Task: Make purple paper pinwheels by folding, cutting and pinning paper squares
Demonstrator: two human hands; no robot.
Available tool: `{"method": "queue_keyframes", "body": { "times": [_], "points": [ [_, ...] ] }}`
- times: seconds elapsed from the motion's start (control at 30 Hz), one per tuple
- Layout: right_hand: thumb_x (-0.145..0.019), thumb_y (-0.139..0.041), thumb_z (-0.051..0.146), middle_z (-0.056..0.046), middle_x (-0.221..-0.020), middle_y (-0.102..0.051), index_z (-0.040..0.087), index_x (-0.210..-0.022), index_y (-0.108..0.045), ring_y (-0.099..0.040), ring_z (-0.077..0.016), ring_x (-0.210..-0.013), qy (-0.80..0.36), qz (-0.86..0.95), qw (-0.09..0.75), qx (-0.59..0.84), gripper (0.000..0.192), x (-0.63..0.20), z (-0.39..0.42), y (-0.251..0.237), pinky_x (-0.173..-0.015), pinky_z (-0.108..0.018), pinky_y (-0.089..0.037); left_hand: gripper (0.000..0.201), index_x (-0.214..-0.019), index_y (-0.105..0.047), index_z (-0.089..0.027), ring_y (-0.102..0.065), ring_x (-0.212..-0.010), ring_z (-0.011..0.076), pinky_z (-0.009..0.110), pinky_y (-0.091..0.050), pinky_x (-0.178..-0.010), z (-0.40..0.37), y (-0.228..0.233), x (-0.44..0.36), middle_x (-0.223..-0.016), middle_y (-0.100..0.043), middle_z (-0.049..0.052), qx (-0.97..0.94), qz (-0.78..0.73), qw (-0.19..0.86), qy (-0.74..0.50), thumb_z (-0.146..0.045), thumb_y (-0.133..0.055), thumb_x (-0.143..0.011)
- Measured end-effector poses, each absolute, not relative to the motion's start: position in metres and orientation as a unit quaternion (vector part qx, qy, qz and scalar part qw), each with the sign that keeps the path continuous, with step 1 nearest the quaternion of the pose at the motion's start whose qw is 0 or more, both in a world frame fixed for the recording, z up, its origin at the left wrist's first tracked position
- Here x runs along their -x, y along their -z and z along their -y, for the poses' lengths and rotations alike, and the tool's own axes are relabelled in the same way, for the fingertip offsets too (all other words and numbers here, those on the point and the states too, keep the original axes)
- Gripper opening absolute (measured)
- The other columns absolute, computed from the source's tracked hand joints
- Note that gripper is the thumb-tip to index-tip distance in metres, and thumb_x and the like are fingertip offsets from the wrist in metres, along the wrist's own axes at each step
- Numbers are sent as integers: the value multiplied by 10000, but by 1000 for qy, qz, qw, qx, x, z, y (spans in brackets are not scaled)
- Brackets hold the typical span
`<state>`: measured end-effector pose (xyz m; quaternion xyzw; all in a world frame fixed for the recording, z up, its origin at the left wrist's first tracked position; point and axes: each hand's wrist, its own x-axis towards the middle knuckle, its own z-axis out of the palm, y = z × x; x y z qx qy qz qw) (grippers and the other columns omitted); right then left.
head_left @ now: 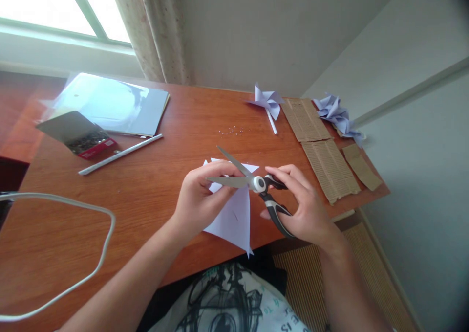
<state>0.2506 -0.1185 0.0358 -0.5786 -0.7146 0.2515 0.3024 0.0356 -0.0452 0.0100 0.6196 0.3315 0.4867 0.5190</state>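
Note:
In front of me a sheet of white paper [234,218], with pointed corners, hangs over the table's near edge. My left hand [205,188] pinches it near its upper part, fingers closed. My right hand [300,205] grips the black-and-white handles of a pair of scissors [259,184]. The blades are spread apart and point left, one across my left fingers and the other above the paper. Whether the blades touch the paper cannot be made out.
A paper pinwheel on a white stick [267,102] lies at the back, beside corrugated cardboard [328,168]. More folded paper [335,113] rests at the right. On the left are a box of small metal pieces [93,143], a white paper stick [120,154], a clear folder [110,102] and a white cable [108,244].

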Motion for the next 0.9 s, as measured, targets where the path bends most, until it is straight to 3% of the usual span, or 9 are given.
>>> {"method": "queue_keyframes", "body": {
  "times": [0.47, 0.9],
  "points": [
    [-806, -806, 311, -85, -1219, -551, 272, -1444, -506, -608, -248, -1129, -241, 725, 274, 584, 706, -256, 121, -43, -987, -412, -550, 90, -764, -708, -183, -602, -659, 143, 248, -470, -615, 44, -12, -35, -718, -697, 22, -648, -317, 516, -462, -132, -674, -830],
    [-766, -847, 361, -72, -1213, -568, 273, -1404, -547, -610, -243, -1109, -283, 717, 267, 579, 711, -258, 119, -45, -956, -369, -551, 72, -805, -719, -160, -620, -710, 163, 272, -483, -673, 45, -13, -33, -768, -715, 40, -651, -315, 536, -436, -141, -663, -847]
  ]
}}
